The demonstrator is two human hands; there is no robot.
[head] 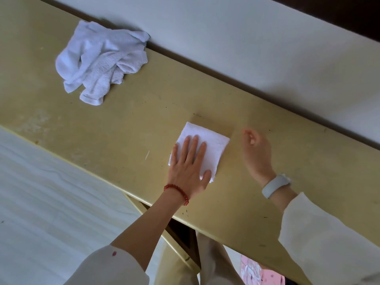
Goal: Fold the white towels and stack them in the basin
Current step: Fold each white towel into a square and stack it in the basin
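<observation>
A small white towel [213, 140], folded into a neat square, lies on the yellow table top [133, 120] near its front edge. My left hand [190, 167] presses flat on it with straight fingers, covering its lower left part. My right hand [256, 147] hovers just right of the towel, fingers loosely curled, holding nothing. A crumpled heap of white towels [100, 60] sits at the far left of the table, against the wall. No basin is in view.
A white wall [246, 38] runs along the table's far edge. The table's front edge crosses the view diagonally, with a pale striped floor [51, 202] below left and a table leg [181, 237] between my arms.
</observation>
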